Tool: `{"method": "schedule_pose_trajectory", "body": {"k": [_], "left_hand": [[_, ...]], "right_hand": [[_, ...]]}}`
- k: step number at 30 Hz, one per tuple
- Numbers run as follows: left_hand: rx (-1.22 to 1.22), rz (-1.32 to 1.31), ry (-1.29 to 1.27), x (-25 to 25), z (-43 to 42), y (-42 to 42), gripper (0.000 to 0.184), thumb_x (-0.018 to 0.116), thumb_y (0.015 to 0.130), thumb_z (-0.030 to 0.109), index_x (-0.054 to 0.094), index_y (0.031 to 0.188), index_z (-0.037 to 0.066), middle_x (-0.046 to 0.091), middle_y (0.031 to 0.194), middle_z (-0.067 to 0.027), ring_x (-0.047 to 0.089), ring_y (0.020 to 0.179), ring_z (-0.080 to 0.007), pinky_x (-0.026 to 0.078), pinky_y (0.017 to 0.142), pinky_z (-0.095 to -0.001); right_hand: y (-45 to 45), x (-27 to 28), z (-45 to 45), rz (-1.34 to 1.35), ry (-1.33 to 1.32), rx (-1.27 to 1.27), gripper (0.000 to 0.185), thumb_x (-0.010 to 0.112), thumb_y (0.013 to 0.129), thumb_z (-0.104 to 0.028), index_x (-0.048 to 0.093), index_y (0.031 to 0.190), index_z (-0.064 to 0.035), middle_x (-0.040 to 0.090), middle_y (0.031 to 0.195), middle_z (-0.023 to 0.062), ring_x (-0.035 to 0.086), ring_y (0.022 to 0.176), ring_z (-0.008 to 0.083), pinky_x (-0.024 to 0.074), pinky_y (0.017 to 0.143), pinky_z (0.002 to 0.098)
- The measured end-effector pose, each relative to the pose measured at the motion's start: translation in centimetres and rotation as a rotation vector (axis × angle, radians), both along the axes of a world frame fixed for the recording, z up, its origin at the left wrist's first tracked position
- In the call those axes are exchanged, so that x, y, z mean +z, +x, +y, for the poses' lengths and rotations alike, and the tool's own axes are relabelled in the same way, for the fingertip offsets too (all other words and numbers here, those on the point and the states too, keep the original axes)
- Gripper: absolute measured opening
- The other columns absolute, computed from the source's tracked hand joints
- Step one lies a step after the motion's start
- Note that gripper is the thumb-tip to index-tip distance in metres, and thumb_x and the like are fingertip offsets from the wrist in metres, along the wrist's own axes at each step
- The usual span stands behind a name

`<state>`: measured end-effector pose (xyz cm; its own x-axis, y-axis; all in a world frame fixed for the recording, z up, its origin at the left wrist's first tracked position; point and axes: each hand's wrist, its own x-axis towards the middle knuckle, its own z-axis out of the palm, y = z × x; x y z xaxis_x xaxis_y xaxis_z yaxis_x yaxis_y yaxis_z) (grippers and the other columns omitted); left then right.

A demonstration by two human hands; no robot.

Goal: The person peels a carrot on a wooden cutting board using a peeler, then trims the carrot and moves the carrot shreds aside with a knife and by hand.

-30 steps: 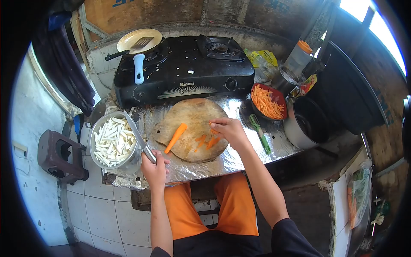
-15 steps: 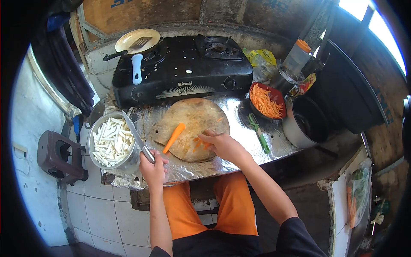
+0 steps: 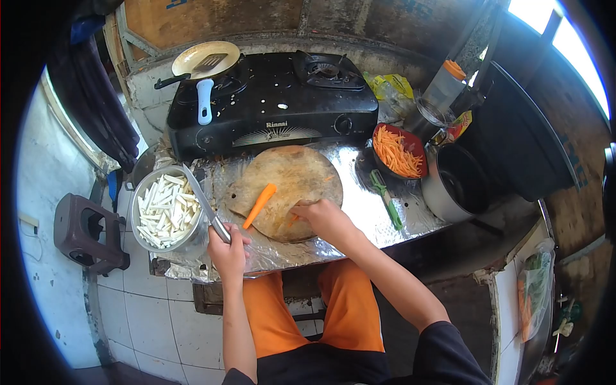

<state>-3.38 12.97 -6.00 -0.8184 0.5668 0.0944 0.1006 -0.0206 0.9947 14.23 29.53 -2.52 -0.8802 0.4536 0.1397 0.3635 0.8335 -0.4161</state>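
My left hand [image 3: 229, 249] is closed round the handle of a kitchen knife [image 3: 204, 200], its blade slanting up and left past the edge of a bowl of white vegetable sticks [image 3: 168, 210]. On the round wooden cutting board [image 3: 296, 167], a peeled piece of carrot [image 3: 260, 205] lies tilted near the left side. My right hand [image 3: 319, 216] is on the board's right half with its fingers bent down and drawn together over cut carrot strips [image 3: 293, 219]. Most of those strips are hidden beneath the fingers.
Behind the board stands a black gas stove [image 3: 276, 96] with a frying pan [image 3: 205, 59]. To the right are a red bowl of carrot strips [image 3: 399, 152], a green peeler [image 3: 387, 200] and a pot [image 3: 449, 186]. Foil [image 3: 353, 170] covers the counter.
My right hand has moved slightly left across the board, and its fingers now cover more of the cut carrot strips. My left hand and the knife stay nearly still.
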Motion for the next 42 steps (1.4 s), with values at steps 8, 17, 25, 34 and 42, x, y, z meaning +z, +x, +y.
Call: {"method": "schedule_pose_trajectory", "body": {"k": [8,17,25,34,42], "left_hand": [[0.01,0.001,0.019,0.1,0.1,0.0,0.01,0.058,0.096,0.008,0.051,0.096,0.001,0.063,0.08,-0.0069,0.067,0.058,-0.0132,0.047,0.038,-0.0246],[0.013,-0.001,-0.004,0.0,0.0,0.0,0.01,0.058,0.096,0.008,0.052,0.097,0.0,0.063,0.078,-0.0073,0.067,0.057,-0.0136,0.048,0.038,-0.0252],[0.012,-0.013,0.006,0.0,-0.1,0.0,0.011,0.058,0.096,0.009,0.05,0.095,0.001,0.062,0.076,-0.0067,0.065,0.054,-0.0131,0.046,0.038,-0.0255],[-0.016,-0.015,-0.015,-0.8,-0.1,-0.6,0.014,0.059,0.097,0.011,0.049,0.096,0.002,0.061,0.077,-0.0066,0.061,0.052,-0.0116,0.044,0.038,-0.0245],[-0.026,0.012,-0.03,-1.6,0.0,-0.8,0.014,0.058,0.098,0.012,0.049,0.098,0.002,0.059,0.078,-0.0062,0.059,0.051,-0.0112,0.042,0.038,-0.0237]], "right_hand": [[0.3,0.5,-0.4,0.002,0.093,0.021,0.031,0.06,0.081,0.0,0.068,0.11,-0.0011,0.07,0.107,0.0123,0.069,0.084,0.0362,0.0563,0.078,0.0416],[-0.9,-1.5,-2.2,0.03,0.41,-0.05,0.014,0.06,0.081,-0.002,0.061,0.095,-0.0019,0.064,0.1,0.0133,0.07,0.083,0.0319,0.0588,0.072,0.0397],[1.3,-0.5,0.6,0.372,0.054,-0.136,0.018,0.064,0.083,-0.006,0.07,0.098,0.0018,0.071,0.084,0.0138,0.069,0.063,0.0255,0.0561,0.061,0.0348],[10.7,0.5,3.0,0.781,-1.435,-0.583,0.033,0.066,0.092,-0.006,0.06,0.121,0.0107,0.067,0.105,0.0122,0.069,0.095,0.0202,0.0591,0.088,0.0308],[25.3,-2.6,-5.4,0.764,-1.526,-0.932,0.034,0.064,0.096,-0.011,0.059,0.122,0.0092,0.066,0.101,0.0108,0.066,0.09,0.0174,0.0562,0.092,0.0322]]}}
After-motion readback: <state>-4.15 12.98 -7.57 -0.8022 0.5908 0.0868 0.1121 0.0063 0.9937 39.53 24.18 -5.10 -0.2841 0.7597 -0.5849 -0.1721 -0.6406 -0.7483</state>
